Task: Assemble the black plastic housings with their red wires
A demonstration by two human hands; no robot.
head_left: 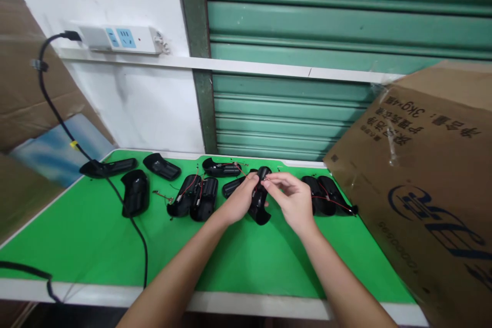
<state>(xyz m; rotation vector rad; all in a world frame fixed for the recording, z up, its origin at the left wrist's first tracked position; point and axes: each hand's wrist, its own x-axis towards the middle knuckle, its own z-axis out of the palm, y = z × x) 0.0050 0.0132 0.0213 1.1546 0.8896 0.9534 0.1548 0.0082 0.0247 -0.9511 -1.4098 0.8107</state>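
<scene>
Near the middle of the green tabletop, my left hand (243, 199) is closed around a curved black plastic shell (261, 211). Its narrow end points away from me, and its flared end hangs toward me. At the upper part of the shell, my right hand (291, 198) pinches a tiny piece between thumb and forefinger; it looks like a thin wire end or small metal contact, too small to name surely. A red wire runs by the left thumb. Behind my left hand lies another black shell (232, 187), partly hidden.
More black shells with red wires lie to the left (203, 199), at the back (222, 167) and to the right (326, 196). A black cable (115, 189) crosses the table's left side. A large cardboard box (418, 179) leans at the right; a green shutter (288, 113) stands behind.
</scene>
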